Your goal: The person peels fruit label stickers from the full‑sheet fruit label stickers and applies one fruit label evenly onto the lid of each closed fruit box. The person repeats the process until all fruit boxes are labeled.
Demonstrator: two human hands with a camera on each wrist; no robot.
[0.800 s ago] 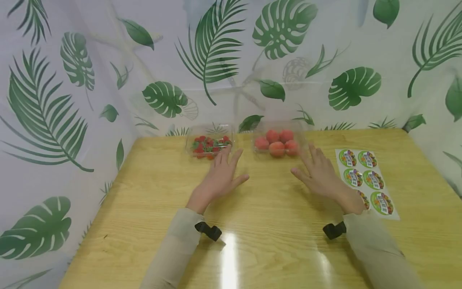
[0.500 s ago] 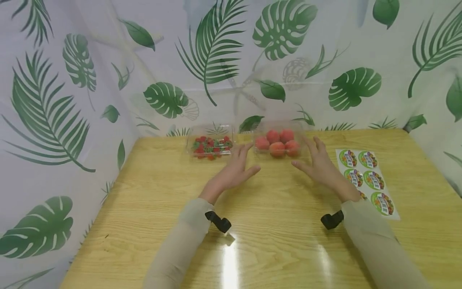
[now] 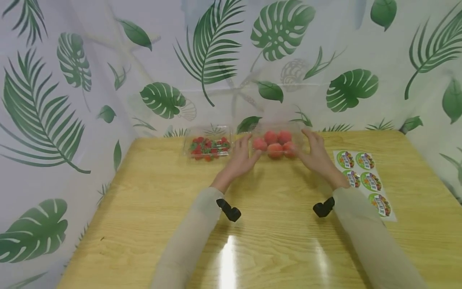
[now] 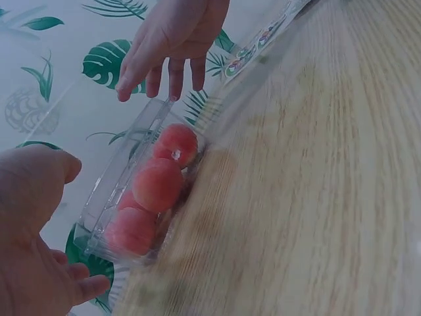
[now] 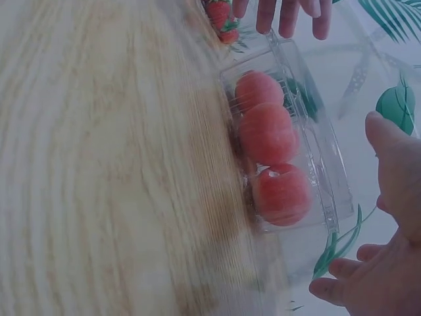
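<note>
A clear plastic clamshell box (image 5: 312,141) of several reddish peaches (image 3: 275,150) sits at the back of the table. On its left side is my left hand (image 3: 241,157), fingers spread and relaxed. My right hand (image 3: 315,155) stands at the opposite side, thumb apart from the fingers. Both wrist views show gaps between the palms and the box, with nothing held. In the left wrist view the left hand (image 4: 39,230) is at lower left and the right hand (image 4: 174,46) at the top, its fingertips close over the box's end.
Left of the peaches stands another clear box with strawberries (image 3: 205,149). A sheet of round fruit stickers (image 3: 369,180) lies to the right, partly behind the right forearm. A leaf-patterned cloth (image 3: 231,64) hangs behind the wooden table (image 3: 144,224).
My left hand has moved right, from in front of the strawberries to the peach box's left side. My right hand has shifted slightly forward toward its right side. The boxes have stayed put.
</note>
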